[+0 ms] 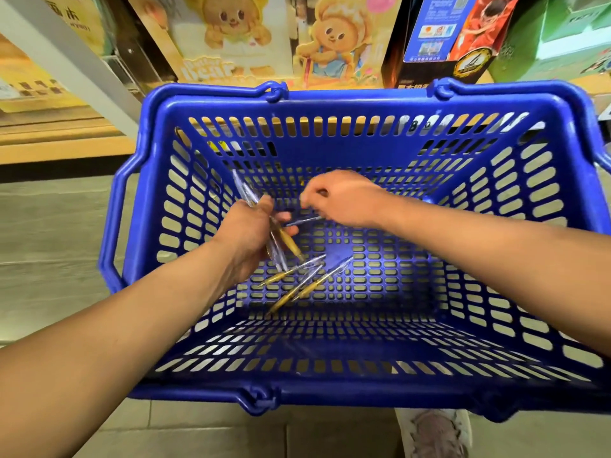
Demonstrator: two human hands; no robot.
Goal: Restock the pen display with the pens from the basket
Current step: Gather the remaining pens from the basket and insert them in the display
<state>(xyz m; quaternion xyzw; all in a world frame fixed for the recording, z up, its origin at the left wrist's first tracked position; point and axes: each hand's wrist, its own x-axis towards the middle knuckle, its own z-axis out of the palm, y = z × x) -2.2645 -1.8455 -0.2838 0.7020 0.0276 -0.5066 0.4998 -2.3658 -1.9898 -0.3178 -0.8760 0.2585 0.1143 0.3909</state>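
Observation:
A blue plastic basket (347,104) with slotted walls fills the view. Both my hands are inside it. My left hand (244,239) is shut on a bunch of clear pens with gold grips (281,239), their ends sticking out above and below the fist. My right hand (347,200) pinches one clear pen (304,221) by its end, close to the left hand. Three more pens (307,282) of the same kind lie loose on the basket floor just below the left hand. The pen display is out of sight.
Beyond the basket stand shelves with boxed goods: cartoon bear boxes (231,38), a dark box with blue and red print (456,38), and green packaging (562,34). A grey shelf post (66,54) slants at the upper left. A shoe (433,434) shows on the tiled floor below.

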